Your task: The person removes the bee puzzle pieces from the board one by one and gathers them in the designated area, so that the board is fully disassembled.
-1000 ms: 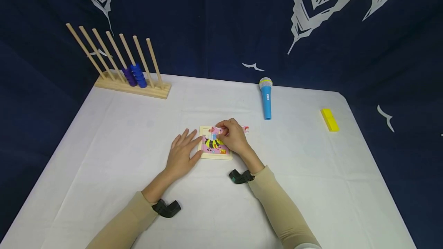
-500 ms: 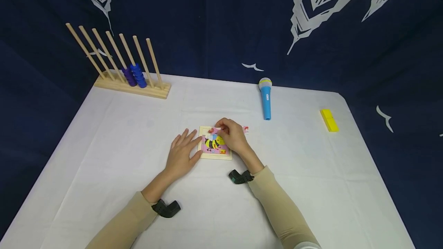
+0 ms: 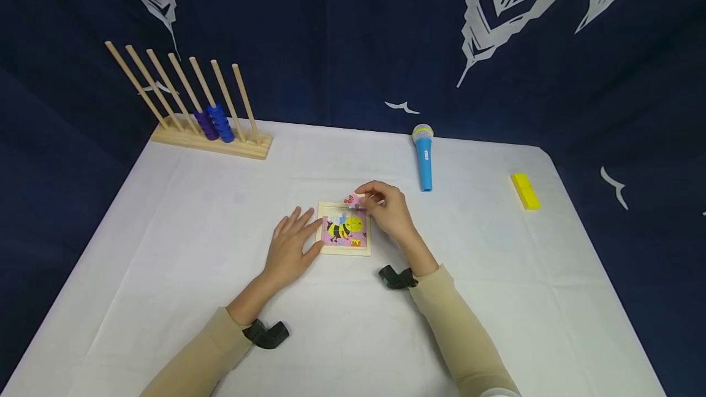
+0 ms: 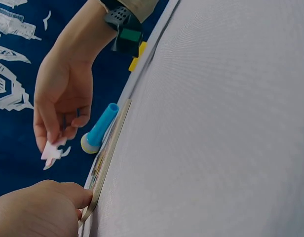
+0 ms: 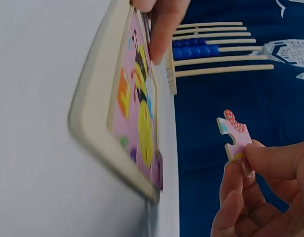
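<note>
A small wooden jigsaw puzzle (image 3: pixel 343 251) with a bee picture lies mid-table in a pale frame. My left hand (image 3: pixel 291 245) rests at its left side, fingers spread and fairly straight; the thumb and fingertips touch the frame's edge. My right hand (image 3: pixel 390 210) pinches a pink puzzle piece (image 5: pixel 236 136) with red dotted markings between thumb and fingers. That piece is raised over the far edge of the frame, as the left wrist view also shows. Pale backing shows along the frame's far row. A purple piece (image 5: pixel 158 173) overlaps the frame's corner in the right wrist view.
Beyond the puzzle, a blue toy microphone (image 3: pixel 425 161) lies on the white tablecloth (image 3: pixel 331 336). A wooden peg rack (image 3: pixel 220 144) with blue and purple beads stands at the back left. Far right is a yellow block (image 3: pixel 526 192). A dark curtain hangs behind.
My right hand has lifted the pink puzzle piece off the puzzle's far row and moved slightly right and away. My left hand has stayed in place.
</note>
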Motion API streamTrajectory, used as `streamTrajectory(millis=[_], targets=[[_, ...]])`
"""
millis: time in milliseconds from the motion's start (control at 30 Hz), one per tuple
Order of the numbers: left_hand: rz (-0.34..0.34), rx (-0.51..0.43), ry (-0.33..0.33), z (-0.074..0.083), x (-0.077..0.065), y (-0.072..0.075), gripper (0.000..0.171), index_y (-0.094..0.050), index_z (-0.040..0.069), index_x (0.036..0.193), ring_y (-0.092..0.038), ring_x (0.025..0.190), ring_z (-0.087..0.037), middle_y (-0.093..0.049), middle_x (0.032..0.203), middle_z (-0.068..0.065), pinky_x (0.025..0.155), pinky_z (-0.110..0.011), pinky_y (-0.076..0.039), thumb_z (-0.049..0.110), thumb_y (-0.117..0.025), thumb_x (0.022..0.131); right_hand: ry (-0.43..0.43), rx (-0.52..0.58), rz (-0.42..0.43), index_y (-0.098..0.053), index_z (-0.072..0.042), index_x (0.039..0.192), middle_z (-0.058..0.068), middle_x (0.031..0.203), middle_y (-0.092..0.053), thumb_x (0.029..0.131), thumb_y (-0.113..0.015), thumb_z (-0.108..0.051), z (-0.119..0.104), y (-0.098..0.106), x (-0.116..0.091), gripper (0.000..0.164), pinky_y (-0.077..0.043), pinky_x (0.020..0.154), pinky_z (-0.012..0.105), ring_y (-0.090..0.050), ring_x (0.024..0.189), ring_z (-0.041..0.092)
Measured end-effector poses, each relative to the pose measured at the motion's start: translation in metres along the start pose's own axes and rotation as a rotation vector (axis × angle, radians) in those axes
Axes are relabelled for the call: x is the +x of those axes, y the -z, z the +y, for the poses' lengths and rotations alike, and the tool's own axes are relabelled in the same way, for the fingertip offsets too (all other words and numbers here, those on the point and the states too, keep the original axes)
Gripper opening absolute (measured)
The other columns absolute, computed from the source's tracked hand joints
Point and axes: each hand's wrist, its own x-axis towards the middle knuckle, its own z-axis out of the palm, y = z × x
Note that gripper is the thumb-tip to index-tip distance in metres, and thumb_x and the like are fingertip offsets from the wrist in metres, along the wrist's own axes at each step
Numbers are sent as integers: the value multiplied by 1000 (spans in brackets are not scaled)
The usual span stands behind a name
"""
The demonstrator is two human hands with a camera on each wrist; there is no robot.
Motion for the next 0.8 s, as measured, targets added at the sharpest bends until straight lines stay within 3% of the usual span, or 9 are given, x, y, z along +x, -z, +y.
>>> streamTrajectory(millis=[300, 467, 800], targets=[[6, -4, 2, 0, -1, 0, 45, -60, 8, 134, -27, 147, -38, -45, 150, -17, 118, -56, -17, 23, -65, 92, -177, 73, 53, -69, 3, 109, 12, 90, -59, 92, -60, 1, 35, 56, -4, 20, -50, 64, 17, -52, 75, 13], [5, -2, 3, -1, -1, 0, 46, -59, 8, 134, -27, 147, -38, -44, 150, -17, 118, -56, -17, 23, -65, 92, -256, 15, 65, -67, 6, 114, 14, 93, -61, 93, -59, -1, 53, 83, -6, 23, -52, 69, 18, -53, 75, 9], [7, -7, 0, 0, 0, -1, 45, -60, 8, 134, -27, 147, -38, -45, 150, -17, 118, -56, -17, 22, -66, 91, -313, -34, -39, -67, 6, 112, 7, 85, -61, 93, -60, -4, 64, 93, -4, 23, -48, 63, 19, -52, 70, 10]])
